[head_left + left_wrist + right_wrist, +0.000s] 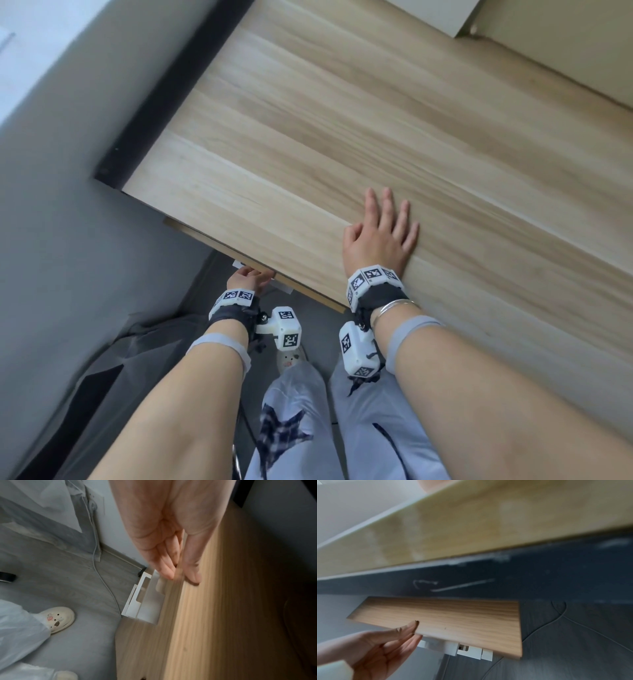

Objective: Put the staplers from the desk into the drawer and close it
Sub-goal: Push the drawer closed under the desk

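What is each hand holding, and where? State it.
Nothing is gripped. Left hand presses straight fingers on the wooden drawer front, near its lower edge; right hand lies flat on the wooden desktop.

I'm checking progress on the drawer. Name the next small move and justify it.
Probably push on with the left hand: its straight fingers press the drawer front, which sticks out slightly from under the desk. No staplers show on the desk, and the right hand rests flat on top.

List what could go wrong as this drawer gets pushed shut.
The left hand has straight fingers at the drawer front's lower edge, the thumb on its face; they might get pinched against the desk frame. The white bracket under the drawer could snag those fingers.
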A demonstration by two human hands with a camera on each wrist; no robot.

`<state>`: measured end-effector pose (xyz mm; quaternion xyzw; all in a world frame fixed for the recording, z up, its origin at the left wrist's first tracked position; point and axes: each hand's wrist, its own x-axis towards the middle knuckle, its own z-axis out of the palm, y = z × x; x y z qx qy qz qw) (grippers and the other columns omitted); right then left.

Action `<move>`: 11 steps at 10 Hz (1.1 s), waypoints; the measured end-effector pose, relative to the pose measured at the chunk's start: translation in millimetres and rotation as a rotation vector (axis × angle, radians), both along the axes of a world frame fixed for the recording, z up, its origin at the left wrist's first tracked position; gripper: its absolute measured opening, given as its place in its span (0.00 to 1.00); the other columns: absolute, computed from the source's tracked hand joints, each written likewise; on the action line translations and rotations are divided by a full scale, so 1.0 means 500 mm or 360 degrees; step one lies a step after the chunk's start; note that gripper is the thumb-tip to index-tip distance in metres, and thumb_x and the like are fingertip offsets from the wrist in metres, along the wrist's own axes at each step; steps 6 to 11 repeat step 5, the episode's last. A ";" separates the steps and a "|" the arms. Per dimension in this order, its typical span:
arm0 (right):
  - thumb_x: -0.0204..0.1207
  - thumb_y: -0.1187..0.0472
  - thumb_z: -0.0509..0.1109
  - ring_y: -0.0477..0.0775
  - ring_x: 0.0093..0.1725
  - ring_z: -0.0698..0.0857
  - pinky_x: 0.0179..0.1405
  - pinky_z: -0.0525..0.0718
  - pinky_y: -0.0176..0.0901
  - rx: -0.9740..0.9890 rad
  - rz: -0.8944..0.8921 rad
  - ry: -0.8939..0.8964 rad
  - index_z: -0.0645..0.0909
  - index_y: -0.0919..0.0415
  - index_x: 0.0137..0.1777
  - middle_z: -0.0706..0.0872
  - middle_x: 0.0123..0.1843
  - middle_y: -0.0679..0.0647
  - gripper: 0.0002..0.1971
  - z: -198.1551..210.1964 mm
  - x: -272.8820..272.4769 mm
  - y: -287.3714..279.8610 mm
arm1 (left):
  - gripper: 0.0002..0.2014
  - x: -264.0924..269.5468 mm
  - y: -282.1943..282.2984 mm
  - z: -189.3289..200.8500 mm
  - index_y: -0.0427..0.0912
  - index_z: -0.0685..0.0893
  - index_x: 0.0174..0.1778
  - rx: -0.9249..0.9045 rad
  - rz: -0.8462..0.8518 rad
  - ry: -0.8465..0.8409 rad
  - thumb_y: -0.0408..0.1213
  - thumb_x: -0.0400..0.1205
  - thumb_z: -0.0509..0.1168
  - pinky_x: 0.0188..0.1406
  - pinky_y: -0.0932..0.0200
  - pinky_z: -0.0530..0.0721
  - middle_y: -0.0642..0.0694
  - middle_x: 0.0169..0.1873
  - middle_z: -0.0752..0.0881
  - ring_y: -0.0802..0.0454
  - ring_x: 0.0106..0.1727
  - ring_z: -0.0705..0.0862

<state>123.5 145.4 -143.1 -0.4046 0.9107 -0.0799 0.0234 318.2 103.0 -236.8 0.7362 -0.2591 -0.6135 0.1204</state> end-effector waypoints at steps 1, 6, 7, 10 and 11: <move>0.71 0.54 0.54 0.60 0.84 0.64 0.81 0.58 0.64 -0.0006 0.0002 0.0007 0.67 0.42 0.80 0.67 0.84 0.48 0.33 0.001 0.001 0.000 | 0.07 0.007 -0.011 0.008 0.38 0.80 0.34 0.0079 -0.0176 -0.0105 0.31 0.75 0.71 0.39 0.61 0.78 0.43 0.28 0.80 0.46 0.37 0.79; 0.77 0.54 0.54 0.59 0.87 0.55 0.83 0.48 0.63 0.0072 0.0034 -0.0210 0.59 0.42 0.83 0.58 0.87 0.46 0.32 0.026 -0.003 0.004 | 0.15 0.054 -0.043 0.171 0.33 0.86 0.59 -0.0062 -0.1010 -0.0415 0.34 0.79 0.66 0.41 0.62 0.85 0.39 0.43 0.88 0.46 0.40 0.87; 0.77 0.54 0.54 0.59 0.87 0.55 0.83 0.48 0.63 0.0072 0.0034 -0.0210 0.59 0.42 0.83 0.58 0.87 0.46 0.32 0.026 -0.003 0.004 | 0.15 0.054 -0.043 0.171 0.33 0.86 0.59 -0.0062 -0.1010 -0.0415 0.34 0.79 0.66 0.41 0.62 0.85 0.39 0.43 0.88 0.46 0.40 0.87; 0.77 0.54 0.54 0.59 0.87 0.55 0.83 0.48 0.63 0.0072 0.0034 -0.0210 0.59 0.42 0.83 0.58 0.87 0.46 0.32 0.026 -0.003 0.004 | 0.15 0.054 -0.043 0.171 0.33 0.86 0.59 -0.0062 -0.1010 -0.0415 0.34 0.79 0.66 0.41 0.62 0.85 0.39 0.43 0.88 0.46 0.40 0.87; 0.77 0.54 0.54 0.59 0.87 0.55 0.83 0.48 0.63 0.0072 0.0034 -0.0210 0.59 0.42 0.83 0.58 0.87 0.46 0.32 0.026 -0.003 0.004 | 0.15 0.054 -0.043 0.171 0.33 0.86 0.59 -0.0062 -0.1010 -0.0415 0.34 0.79 0.66 0.41 0.62 0.85 0.39 0.43 0.88 0.46 0.40 0.87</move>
